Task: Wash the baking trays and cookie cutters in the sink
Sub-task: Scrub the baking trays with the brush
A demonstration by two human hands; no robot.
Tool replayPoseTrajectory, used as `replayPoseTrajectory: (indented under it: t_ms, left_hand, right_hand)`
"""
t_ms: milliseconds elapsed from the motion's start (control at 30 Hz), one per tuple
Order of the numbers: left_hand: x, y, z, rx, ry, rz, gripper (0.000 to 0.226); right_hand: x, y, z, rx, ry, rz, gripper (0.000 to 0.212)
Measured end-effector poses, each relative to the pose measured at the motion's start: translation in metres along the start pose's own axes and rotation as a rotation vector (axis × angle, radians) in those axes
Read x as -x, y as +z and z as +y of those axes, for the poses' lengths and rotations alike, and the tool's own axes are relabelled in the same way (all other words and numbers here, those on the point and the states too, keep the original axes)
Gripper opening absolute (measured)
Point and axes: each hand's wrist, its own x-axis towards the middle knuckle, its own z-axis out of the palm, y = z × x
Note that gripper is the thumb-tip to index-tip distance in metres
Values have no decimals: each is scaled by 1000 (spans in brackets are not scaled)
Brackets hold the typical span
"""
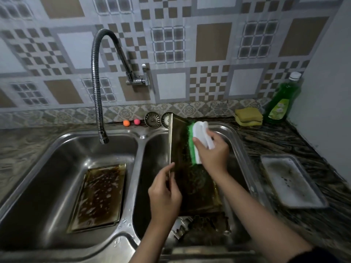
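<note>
Right hand [212, 154] clamps the brush [199, 141], scrubbing the tray [190, 179] the left hand [164, 194] grips; left of it a soapy tray [98, 196] awaits rinsing, cutters [190, 228] below untouched.

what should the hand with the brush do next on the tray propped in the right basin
Probably draw the green-bristled white scrub brush down the dark greasy metal baking tray: the right hand holds it near the top, the left hand steadies the edge, and grime remains below.
</note>
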Motion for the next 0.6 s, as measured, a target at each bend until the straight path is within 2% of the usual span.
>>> replayPoseTrajectory:
  t_ms: [100,200,333,400,467,533,600]
  left_hand:
    - [-5,2,0,48,-94,54,25]
    - [-18,-13,-5,89,-210,139,30]
    - [2,-9,2,97,-127,41,31]
    - [16,0,8,121,-129,6,29]
    - [12,5,9,148,-161,22,30]
    - [-4,-3,6,145,-174,79,30]
    - [-19,-15,1,159,-187,130,30]
  right_hand:
    - [48,8,-7,-52,-141,-159,47]
    - [76,-14,8,-50,-194,-301,49]
    - [11,-26,13,83,-88,-116,48]
    - [-2,-16,-2,68,-107,-50,51]
    - [23,-4,-12,-2,-182,-97,50]
    - [64,-3,-2,-59,-234,-214,48]
    - [83,-17,8,-64,-226,-312,46]
